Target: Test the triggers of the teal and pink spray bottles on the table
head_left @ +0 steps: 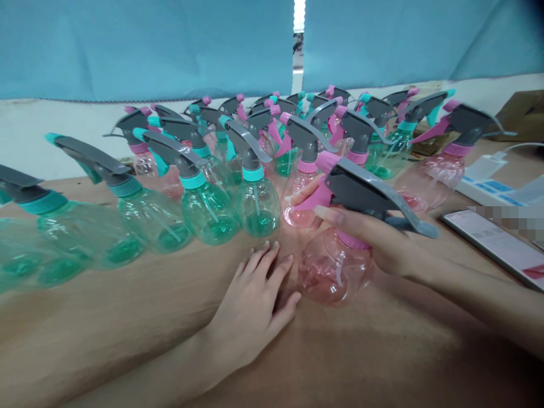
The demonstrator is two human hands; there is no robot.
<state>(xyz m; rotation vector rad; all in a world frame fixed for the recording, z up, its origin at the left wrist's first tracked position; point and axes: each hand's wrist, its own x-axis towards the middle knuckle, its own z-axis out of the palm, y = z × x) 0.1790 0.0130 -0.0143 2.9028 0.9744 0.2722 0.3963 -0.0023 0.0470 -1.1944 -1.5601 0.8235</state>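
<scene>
A pink spray bottle (pixel 335 272) with a grey head and pink trigger stands nearest me, right of centre. My right hand (pixel 369 232) is closed around its neck, below the grey head, with a finger near the pink trigger. Its body is see-through, with a thin tube inside. My left hand (pixel 259 306) lies flat on the wooden table (pixel 361 362), fingers spread, holding nothing, just left of that bottle. Beyond its fingertips stand a green spray bottle (pixel 260 207) and another green spray bottle (pixel 210 212). Behind my right hand is another pink spray bottle (pixel 300 181).
Many more green and pink spray bottles crowd the back and left, such as a green one (pixel 148 221). At right are a pink bottle (pixel 437 175), a phone (pixel 497 243), a white power strip (pixel 488 190) and a cardboard box (pixel 521 116). Blue curtains (pixel 170 51) hang behind.
</scene>
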